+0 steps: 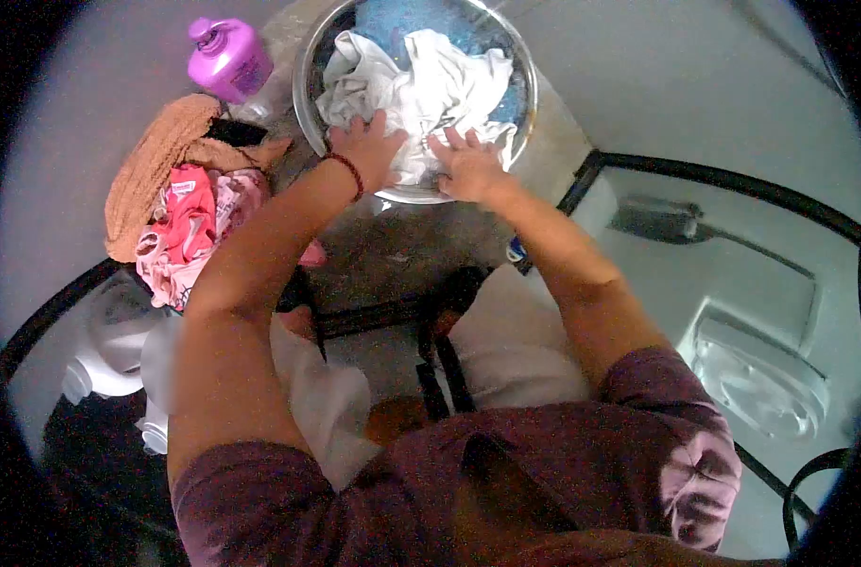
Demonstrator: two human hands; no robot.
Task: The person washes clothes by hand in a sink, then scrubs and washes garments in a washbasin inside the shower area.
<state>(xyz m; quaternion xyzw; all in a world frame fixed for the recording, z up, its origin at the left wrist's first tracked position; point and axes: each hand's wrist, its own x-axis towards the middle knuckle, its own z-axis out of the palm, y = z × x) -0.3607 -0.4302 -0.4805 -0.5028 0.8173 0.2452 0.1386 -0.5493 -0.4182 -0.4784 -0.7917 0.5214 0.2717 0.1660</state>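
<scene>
White cloth [449, 85], likely heavy, limp, best gathered by its folds; left hand [473, 168] and right hand [366, 151] resting on it, fingers spread, unclenched.

A grey-brown floor [383, 248] is carrying a round metal basin [299, 90], which is resting at twelve o'clock. Between ten and eleven o'clock, a purple bottle [230, 61] is standing near the basin's rim. Toward ten o'clock, an orange-brown towel [152, 180] is lying bunched beside pink and red clothes [192, 222], their contact with the floor being partly hidden.
</scene>
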